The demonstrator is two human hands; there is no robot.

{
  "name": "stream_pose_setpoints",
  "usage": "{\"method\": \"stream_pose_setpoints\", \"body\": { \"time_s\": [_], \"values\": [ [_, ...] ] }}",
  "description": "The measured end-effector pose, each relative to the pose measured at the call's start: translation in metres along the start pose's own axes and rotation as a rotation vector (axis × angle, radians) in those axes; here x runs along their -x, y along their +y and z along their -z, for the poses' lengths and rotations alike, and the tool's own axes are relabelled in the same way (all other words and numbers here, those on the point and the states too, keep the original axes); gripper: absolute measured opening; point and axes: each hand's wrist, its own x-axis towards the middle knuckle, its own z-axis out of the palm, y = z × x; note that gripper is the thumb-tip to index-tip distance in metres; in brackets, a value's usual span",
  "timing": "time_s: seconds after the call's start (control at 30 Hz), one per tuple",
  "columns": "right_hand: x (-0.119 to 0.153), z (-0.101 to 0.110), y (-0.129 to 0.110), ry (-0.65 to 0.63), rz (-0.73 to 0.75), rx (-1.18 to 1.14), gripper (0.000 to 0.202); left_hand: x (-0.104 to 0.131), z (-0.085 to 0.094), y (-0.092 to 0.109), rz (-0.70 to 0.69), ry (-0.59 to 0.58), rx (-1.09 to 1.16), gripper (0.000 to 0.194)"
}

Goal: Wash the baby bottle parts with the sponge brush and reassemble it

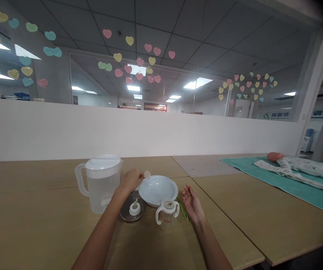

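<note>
A small translucent piece (147,174) is held above the upper-left rim of the white bowl (158,188), pinched at its edge by the nearly closed fingertips of the left hand (131,180), presumably so that its face is left uncovered. The right hand (191,202) is half open, palm up, with nothing seen in it, beside a green utensil (183,210). The two-handled bottle (168,215) is stood upright before the bowl, apparently for easy reach. The white-ringed teat (135,209) is set on a dark tray (124,215), likely to be kept off the wooden surface (51,228). At left, a lidded pitcher (98,189) is noted; at far right, a teal mat (236,165). Heart-shaped notes (139,61) are stuck to the glass.
</note>
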Motion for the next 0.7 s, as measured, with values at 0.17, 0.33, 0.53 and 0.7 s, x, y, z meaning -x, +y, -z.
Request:
{"method": "stream_pose_setpoints", "body": {
  "time_s": [0.17, 0.33, 0.53, 0.7],
  "values": [
    [0.007, -0.009, -0.006, -0.027, -0.087, -0.158, 0.023, -0.007, -0.014, 0.023, -0.194, 0.097, 0.081, 0.025],
    [0.010, -0.013, -0.006, -0.058, -0.089, -0.105, 0.030, -0.007, -0.035, 0.036, -0.222, 0.056, 0.013, 0.026],
    [0.005, -0.012, -0.001, -0.026, -0.033, 0.024, 0.039, -0.007, -0.044, 0.039, -0.214, 0.015, -0.027, 0.026],
    [0.004, -0.010, 0.002, 0.022, 0.034, 0.119, 0.042, -0.005, -0.048, 0.040, -0.196, -0.002, -0.041, 0.027]
  ]
}}
